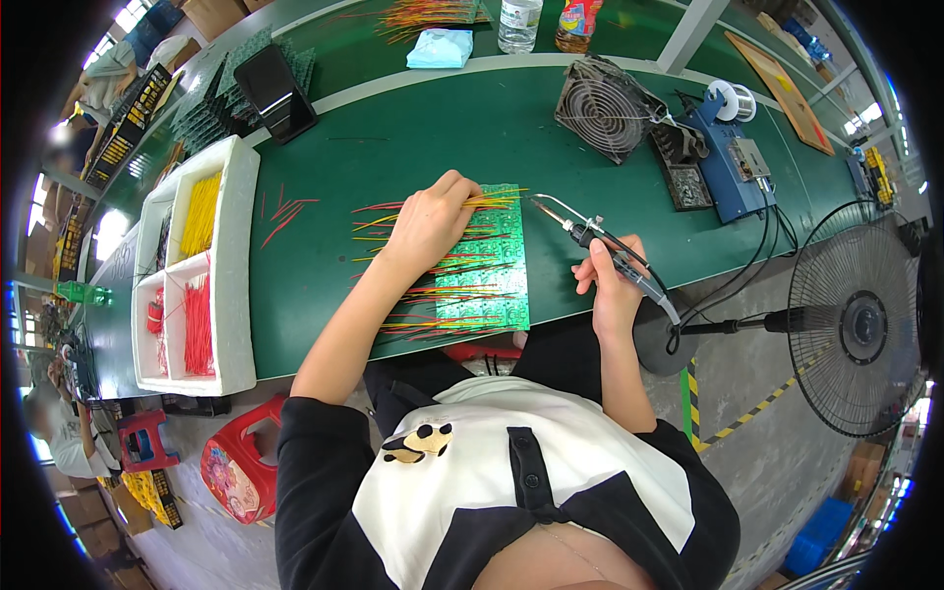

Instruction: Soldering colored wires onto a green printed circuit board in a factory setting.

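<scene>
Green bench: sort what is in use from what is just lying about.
In use: left hand on green circuit board with red and yellow wires; right hand holding soldering iron.
Lying about: white tray, small fan, water bottle, blue cloth.

Green circuit board (489, 258) with red and yellow wires (413, 224) on a dark green table (393, 138). White tray (234, 246) holds yellow and red wire bundles. Soldering station (733, 162) blue.

One head-worn fisheye camera looks steeply down, close over the green workbench (413, 138) and lap.
</scene>
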Action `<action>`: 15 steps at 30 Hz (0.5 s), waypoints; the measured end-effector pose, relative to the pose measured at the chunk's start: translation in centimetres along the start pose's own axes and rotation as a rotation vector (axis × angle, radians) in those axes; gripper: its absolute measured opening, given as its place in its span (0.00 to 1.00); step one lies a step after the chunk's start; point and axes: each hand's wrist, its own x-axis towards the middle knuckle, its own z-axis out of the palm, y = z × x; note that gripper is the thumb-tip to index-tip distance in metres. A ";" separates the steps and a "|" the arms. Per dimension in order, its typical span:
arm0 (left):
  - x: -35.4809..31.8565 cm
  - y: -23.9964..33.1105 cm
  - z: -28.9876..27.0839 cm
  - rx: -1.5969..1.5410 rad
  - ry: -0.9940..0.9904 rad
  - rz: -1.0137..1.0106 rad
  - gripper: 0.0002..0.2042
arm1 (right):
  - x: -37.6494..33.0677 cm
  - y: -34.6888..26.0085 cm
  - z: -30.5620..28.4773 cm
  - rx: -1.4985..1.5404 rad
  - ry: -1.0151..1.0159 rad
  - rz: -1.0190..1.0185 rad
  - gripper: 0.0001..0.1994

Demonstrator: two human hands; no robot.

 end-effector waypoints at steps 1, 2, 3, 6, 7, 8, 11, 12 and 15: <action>0.0 0.0 0.0 0.000 -0.002 -0.001 0.05 | 0.0 0.0 0.0 -0.001 0.001 -0.002 0.08; 0.0 0.1 0.0 0.000 -0.004 -0.002 0.05 | 0.0 -0.1 0.1 -0.001 0.002 -0.002 0.08; 0.0 0.1 -0.1 0.000 -0.005 -0.002 0.05 | 0.0 -0.2 0.2 -0.022 -0.021 0.003 0.08; 0.0 0.1 -0.1 -0.003 -0.008 -0.016 0.05 | 0.1 -0.2 0.4 -0.050 -0.048 0.012 0.08; 0.0 0.1 -0.1 -0.006 -0.005 -0.012 0.05 | 0.1 -0.2 0.4 -0.057 -0.054 0.017 0.08; 0.0 0.1 -0.1 -0.008 -0.002 -0.008 0.05 | 0.1 -0.2 0.4 -0.057 -0.054 0.017 0.08; 0.0 0.0 0.0 -0.013 0.009 -0.003 0.05 | 0.1 -0.2 0.5 -0.064 -0.054 0.015 0.08; 0.0 0.0 0.0 -0.014 0.009 -0.002 0.05 | 0.1 -0.2 0.5 -0.063 -0.054 0.015 0.08; 0.0 0.1 0.0 -0.009 0.001 -0.009 0.05 | 0.1 -0.3 0.5 -0.061 -0.052 0.015 0.08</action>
